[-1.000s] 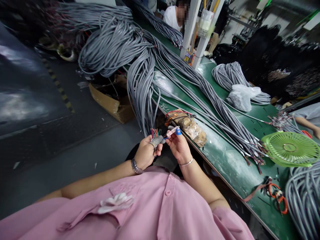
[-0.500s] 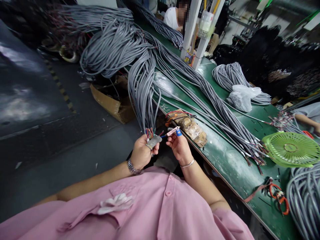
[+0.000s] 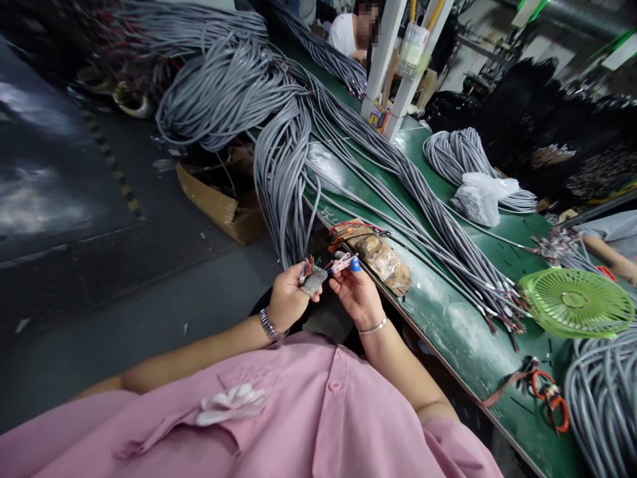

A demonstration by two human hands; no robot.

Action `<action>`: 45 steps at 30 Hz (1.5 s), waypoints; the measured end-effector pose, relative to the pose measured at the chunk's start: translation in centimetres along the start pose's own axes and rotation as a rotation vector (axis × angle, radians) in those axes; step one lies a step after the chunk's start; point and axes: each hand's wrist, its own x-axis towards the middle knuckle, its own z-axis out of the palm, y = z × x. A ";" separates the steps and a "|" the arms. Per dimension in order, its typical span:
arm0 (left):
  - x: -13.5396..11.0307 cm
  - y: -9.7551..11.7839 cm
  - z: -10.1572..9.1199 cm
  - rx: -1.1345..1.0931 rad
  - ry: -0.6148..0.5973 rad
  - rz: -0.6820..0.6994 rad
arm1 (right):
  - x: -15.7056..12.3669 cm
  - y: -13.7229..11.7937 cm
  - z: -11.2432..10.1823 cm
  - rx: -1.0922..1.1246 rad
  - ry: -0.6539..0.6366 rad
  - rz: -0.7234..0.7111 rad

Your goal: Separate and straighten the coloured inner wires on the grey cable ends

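My left hand (image 3: 289, 299) is closed around the end of a grey cable (image 3: 283, 199) that hangs down from the bench; its coloured inner wires (image 3: 309, 265) fan out above my taped thumb. My right hand (image 3: 357, 292) is pinched on one thin wire close to those ends, with a blue cap on one fingertip and tape on another. Both hands sit just in front of the bench edge, over my lap, a few centimetres apart.
The green bench (image 3: 448, 332) carries long bundles of grey cables (image 3: 398, 179), a taped brown block (image 3: 381, 255), a green fan (image 3: 577, 302), a white bag (image 3: 480, 196) and an orange tool (image 3: 547, 392). A cardboard box (image 3: 219, 206) lies on the floor. Other people's arms show far right and behind the white posts (image 3: 385, 60).
My hands stay together at the cable end with small shifts; the left hand dipped left and came back, and the right fingers keep working a thin wire.
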 end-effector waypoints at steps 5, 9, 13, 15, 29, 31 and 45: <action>0.0 0.1 0.2 0.027 -0.035 -0.014 | 0.1 0.3 0.0 -0.001 -0.004 -0.024; -0.4 0.4 -0.1 0.013 -0.019 -0.020 | 0.1 0.3 -0.1 0.018 0.013 0.007; -0.9 0.8 -0.6 -0.020 0.030 -0.021 | 0.0 0.1 0.2 -0.023 0.035 0.044; -0.9 1.1 -0.9 -0.014 0.058 -0.004 | -0.1 0.0 0.5 -0.076 0.039 0.042; 0.7 0.3 -1.3 0.444 0.082 0.297 | 0.0 0.3 0.4 -0.136 0.096 -0.067; 0.8 0.3 -1.2 0.508 0.094 0.335 | 0.0 0.1 0.4 -0.137 0.102 -0.054; 1.1 0.1 -1.1 0.554 0.076 0.388 | 1.1 1.1 -0.5 -0.223 0.102 -0.127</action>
